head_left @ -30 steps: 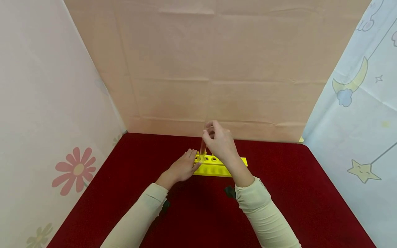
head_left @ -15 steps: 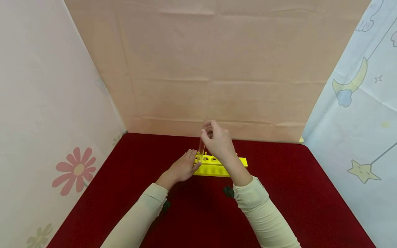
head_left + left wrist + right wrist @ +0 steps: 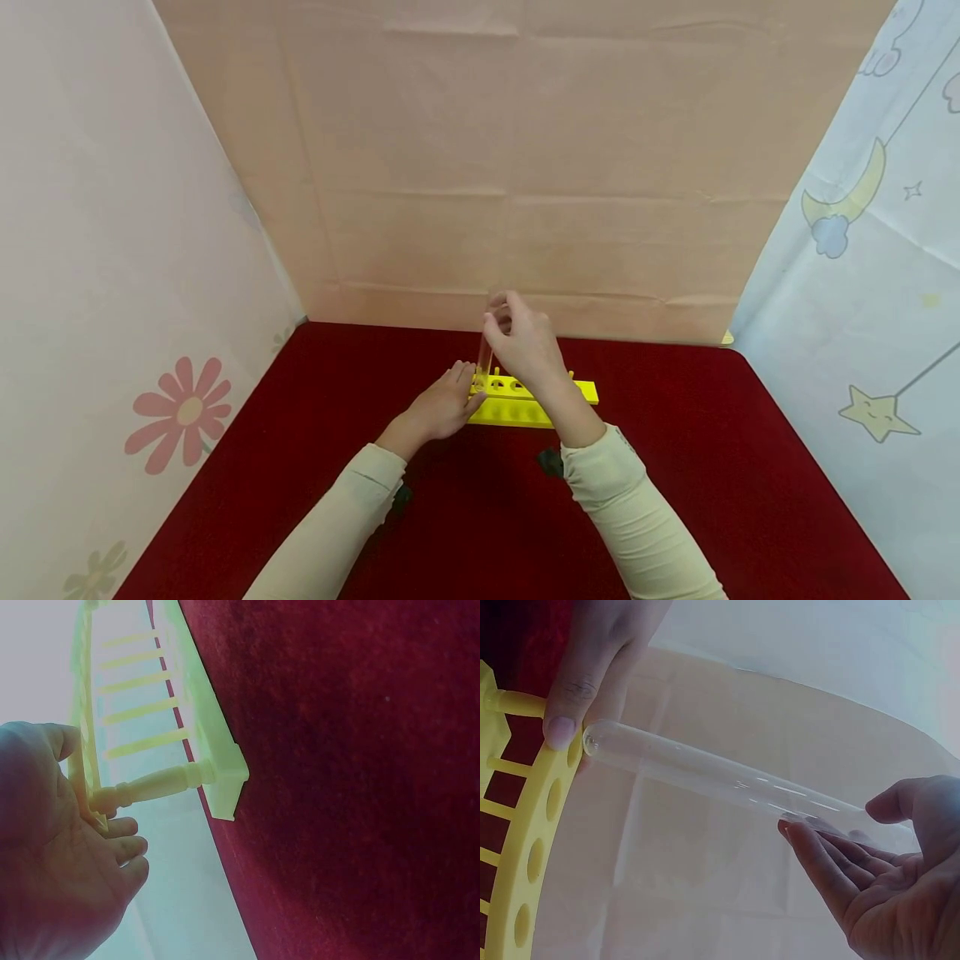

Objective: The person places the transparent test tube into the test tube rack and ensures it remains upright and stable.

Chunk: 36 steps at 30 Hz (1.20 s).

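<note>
A yellow test tube rack stands on the red cloth, with a row of round holes in its top plate. My left hand grips the rack's left end; in the left wrist view the thumb and fingers lie on either side of the top plate. With thumb and fingers, my right hand holds a clear glass test tube near its upper end. The tube's rounded bottom sits right at the end hole beside my left thumb. The tube looks empty and leans slightly in the head view.
Red cloth covers the table around the rack. A tan paper backdrop rises behind it, with a flower-printed sheet on the left and a moon-and-star sheet on the right.
My right hand has shifted slightly left with the test tube, bringing its bottom from beside the second hole to the end hole. My left hand has stayed on the rack.
</note>
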Each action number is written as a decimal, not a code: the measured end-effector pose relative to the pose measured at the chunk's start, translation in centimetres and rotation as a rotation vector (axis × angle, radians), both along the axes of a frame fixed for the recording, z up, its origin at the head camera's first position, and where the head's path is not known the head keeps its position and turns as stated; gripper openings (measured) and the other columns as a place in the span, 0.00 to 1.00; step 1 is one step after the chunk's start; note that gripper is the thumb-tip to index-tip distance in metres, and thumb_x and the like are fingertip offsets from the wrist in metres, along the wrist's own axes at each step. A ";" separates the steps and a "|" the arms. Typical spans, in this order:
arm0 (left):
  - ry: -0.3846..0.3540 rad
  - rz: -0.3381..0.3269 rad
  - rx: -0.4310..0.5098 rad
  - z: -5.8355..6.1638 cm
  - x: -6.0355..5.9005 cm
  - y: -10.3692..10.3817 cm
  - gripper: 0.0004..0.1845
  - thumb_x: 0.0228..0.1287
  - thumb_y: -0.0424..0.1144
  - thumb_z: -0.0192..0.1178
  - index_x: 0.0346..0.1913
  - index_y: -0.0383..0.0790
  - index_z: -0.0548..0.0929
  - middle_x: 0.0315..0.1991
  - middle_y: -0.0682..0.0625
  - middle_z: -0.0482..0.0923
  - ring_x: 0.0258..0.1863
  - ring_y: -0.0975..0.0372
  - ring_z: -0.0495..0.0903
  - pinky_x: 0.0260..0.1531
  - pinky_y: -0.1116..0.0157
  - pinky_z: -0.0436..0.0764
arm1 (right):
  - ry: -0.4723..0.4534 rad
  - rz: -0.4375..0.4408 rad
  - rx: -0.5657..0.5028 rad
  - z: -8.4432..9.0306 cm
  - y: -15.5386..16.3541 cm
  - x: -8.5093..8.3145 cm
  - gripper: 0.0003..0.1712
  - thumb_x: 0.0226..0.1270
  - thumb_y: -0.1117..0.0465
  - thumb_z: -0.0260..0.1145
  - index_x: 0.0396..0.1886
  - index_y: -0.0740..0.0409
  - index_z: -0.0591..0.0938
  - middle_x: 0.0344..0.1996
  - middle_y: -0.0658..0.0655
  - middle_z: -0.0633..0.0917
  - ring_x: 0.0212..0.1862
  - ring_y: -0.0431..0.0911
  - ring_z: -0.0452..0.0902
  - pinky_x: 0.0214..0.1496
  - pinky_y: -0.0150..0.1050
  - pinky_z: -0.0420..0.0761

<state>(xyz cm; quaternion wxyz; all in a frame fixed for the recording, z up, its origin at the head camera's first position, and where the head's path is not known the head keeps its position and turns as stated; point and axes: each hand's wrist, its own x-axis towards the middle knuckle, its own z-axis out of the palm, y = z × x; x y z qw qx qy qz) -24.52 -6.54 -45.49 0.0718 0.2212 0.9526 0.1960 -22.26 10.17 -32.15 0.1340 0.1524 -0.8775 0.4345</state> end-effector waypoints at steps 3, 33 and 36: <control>-0.001 0.000 0.002 0.0 0.0 0.0 0.39 0.81 0.58 0.42 0.81 0.35 0.50 0.80 0.36 0.49 0.80 0.48 0.50 0.75 0.50 0.58 | -0.002 0.004 -0.003 0.0 -0.1 -0.1 0.15 0.74 0.57 0.62 0.55 0.57 0.77 0.42 0.56 0.88 0.44 0.50 0.86 0.48 0.46 0.86; 0.006 -0.012 0.021 0.2 0.2 -0.1 0.39 0.81 0.57 0.43 0.80 0.33 0.50 0.79 0.34 0.50 0.79 0.46 0.52 0.74 0.49 0.60 | -0.023 0.023 0.003 -0.4 -0.3 -0.3 0.15 0.75 0.55 0.61 0.55 0.56 0.77 0.44 0.56 0.88 0.45 0.48 0.86 0.50 0.46 0.86; 0.010 -0.014 0.017 0.1 0.2 -0.1 0.39 0.81 0.57 0.43 0.80 0.33 0.50 0.79 0.34 0.50 0.79 0.46 0.52 0.74 0.49 0.60 | -0.018 0.025 0.003 -0.5 -0.3 -0.3 0.14 0.75 0.56 0.61 0.54 0.57 0.77 0.44 0.56 0.88 0.44 0.48 0.86 0.50 0.46 0.86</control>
